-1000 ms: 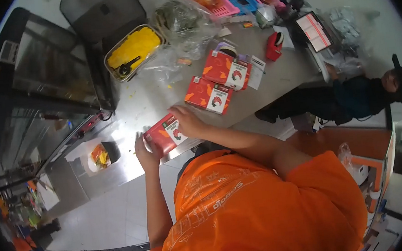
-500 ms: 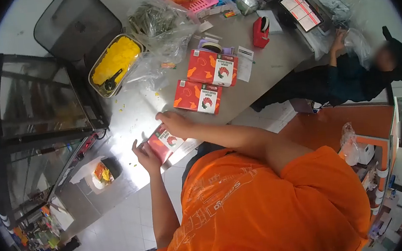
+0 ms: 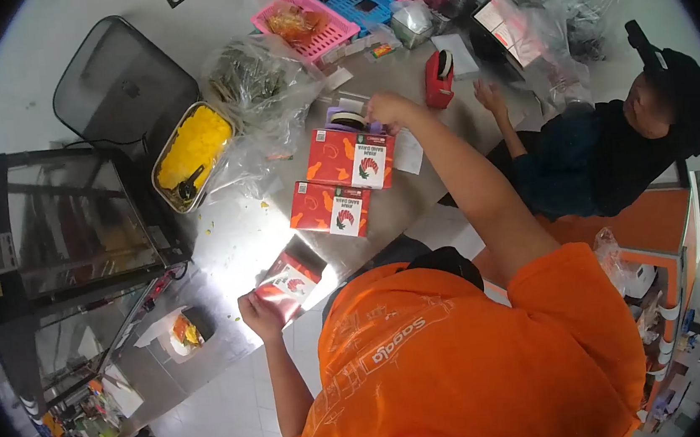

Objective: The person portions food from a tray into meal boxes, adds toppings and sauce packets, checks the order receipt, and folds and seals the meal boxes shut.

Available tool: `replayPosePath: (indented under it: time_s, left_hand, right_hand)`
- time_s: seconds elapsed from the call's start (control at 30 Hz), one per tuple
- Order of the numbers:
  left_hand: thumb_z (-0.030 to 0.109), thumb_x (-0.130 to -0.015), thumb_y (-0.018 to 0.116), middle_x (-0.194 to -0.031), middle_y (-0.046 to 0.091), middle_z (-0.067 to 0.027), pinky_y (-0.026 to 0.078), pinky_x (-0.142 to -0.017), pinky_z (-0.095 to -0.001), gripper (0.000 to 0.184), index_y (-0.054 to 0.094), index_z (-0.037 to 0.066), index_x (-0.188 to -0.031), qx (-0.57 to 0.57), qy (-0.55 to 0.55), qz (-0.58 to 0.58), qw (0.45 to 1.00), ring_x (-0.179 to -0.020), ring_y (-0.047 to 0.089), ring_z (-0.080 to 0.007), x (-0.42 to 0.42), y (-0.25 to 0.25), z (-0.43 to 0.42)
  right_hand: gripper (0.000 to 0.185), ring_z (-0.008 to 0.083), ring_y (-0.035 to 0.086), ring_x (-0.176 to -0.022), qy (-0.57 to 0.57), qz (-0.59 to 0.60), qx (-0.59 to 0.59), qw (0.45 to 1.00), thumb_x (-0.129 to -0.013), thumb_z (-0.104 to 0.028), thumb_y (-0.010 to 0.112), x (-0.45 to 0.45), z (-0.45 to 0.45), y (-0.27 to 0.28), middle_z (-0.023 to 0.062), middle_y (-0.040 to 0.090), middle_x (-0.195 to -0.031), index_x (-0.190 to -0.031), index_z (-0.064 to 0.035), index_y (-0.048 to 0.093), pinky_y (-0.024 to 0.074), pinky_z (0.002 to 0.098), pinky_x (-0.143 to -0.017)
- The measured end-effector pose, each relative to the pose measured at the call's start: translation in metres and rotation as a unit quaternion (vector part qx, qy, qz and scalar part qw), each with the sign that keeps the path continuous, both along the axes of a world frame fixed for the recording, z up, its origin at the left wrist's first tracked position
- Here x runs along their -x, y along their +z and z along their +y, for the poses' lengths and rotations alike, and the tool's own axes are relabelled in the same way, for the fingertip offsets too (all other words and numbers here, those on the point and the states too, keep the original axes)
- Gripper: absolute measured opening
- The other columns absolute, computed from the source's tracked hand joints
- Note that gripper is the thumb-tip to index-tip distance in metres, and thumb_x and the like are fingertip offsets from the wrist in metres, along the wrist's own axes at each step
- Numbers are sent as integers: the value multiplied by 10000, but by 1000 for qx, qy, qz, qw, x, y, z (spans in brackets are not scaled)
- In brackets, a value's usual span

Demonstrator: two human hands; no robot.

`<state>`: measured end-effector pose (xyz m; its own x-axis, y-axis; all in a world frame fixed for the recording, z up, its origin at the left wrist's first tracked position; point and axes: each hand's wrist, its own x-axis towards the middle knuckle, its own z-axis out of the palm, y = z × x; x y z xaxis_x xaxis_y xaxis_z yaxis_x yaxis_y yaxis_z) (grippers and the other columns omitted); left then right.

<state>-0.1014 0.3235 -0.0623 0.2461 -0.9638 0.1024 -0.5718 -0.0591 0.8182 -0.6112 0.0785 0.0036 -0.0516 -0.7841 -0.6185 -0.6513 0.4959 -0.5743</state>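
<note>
A red and white cardboard food box (image 3: 287, 284) lies on the metal table near its front edge. My left hand (image 3: 260, 315) holds its left end, the fingers partly hidden. My right hand (image 3: 390, 112) reaches to the back, its fingers pinched together beside a purple tape dispenser (image 3: 346, 119) with a roll of tape. Whether a strip of tape is between those fingers is too small to see. Just in front of the dispenser lie two more red food boxes, a rear one (image 3: 336, 157) and a front one (image 3: 316, 212), apart from the box under my left hand.
An open paper box with food (image 3: 185, 332) sits at the left, by a glass display case (image 3: 72, 220). Behind are a tray of yellow food (image 3: 192, 149), a plastic bag (image 3: 257, 80) and a red tape dispenser (image 3: 439, 80). Another person (image 3: 587, 145) is at the right.
My right hand has left the nearest box and moved back and right to the purple tape dispenser. My left hand stays at the box. The other person's hand has come lower.
</note>
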Motion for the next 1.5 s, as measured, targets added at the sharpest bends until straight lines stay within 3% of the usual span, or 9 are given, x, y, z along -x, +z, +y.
replayPosePath:
  time_s: [0.13,0.4,0.73,0.83,0.9,1.1,1.23,1.4,1.5]
  left_hand:
    - [163,-1053,446,-806,525,-57,433,-734,-315,266,510,9,-846,-36,18,106,994,-767,471,-153,23,16,2]
    - [183,-1079,424,-836,537,-20,422,-717,-260,264,500,36,-873,-87,-37,216,972,-767,459,-88,68,55,-14]
    - [185,-1081,445,-901,597,-39,456,-796,-257,232,498,36,-911,-101,-125,313,936,-828,515,-80,86,67,-40]
    - [185,-1078,457,-894,595,-30,451,-789,-253,232,511,34,-911,-116,-138,329,927,-821,511,-78,89,72,-47]
    - [183,-1077,461,-888,595,-23,447,-783,-248,230,518,35,-910,-123,-145,330,925,-814,507,-76,95,77,-54]
    - [180,-1061,471,-851,586,-5,422,-714,-234,232,578,29,-921,-164,-234,121,951,-767,478,-67,117,115,-88]
    - [158,-1049,477,-824,565,-30,425,-696,-272,248,588,9,-885,-114,-306,148,934,-758,499,-104,145,124,-109]
    - [123,-1006,515,-814,568,-111,434,-695,-319,212,600,-4,-860,-19,-381,3,924,-737,536,-210,165,160,-111]
    - [109,-983,533,-831,590,-129,462,-717,-347,179,617,-11,-881,5,-387,13,922,-758,568,-259,161,163,-108]
  right_hand:
    - [227,204,659,-601,140,32,51,988,-902,-234,722,21,0,-23,96,629,-727,-974,-21,692,580,387,-529]
    - [288,182,684,-969,-214,-434,75,872,-900,-160,756,50,58,-55,95,712,-1024,-1036,79,670,533,297,-931]
    - [284,196,704,-761,-295,-336,51,893,-831,-186,833,40,56,-76,115,699,-894,-828,36,657,561,266,-640]
    - [250,159,666,-689,-237,-180,96,950,-813,-186,841,36,55,-80,64,683,-790,-778,-16,661,539,286,-612]
    - [245,135,630,-647,60,285,306,906,-787,-198,847,48,54,-94,27,662,-701,-774,-36,663,516,307,-593]
    - [157,118,653,-701,28,-273,320,907,-788,-177,789,-32,75,35,66,706,-744,-815,-34,728,508,298,-615]
    - [251,323,674,-743,383,-98,281,875,-677,-203,816,-133,108,101,161,689,-777,-779,-21,676,520,428,-693]
    - [524,322,677,-743,365,-69,301,878,-667,-265,872,-117,98,95,187,691,-870,-1004,16,585,523,442,-697]
    - [521,222,663,-797,362,-178,-7,915,-788,-402,833,-107,87,63,105,682,-871,-994,-5,567,518,353,-700]
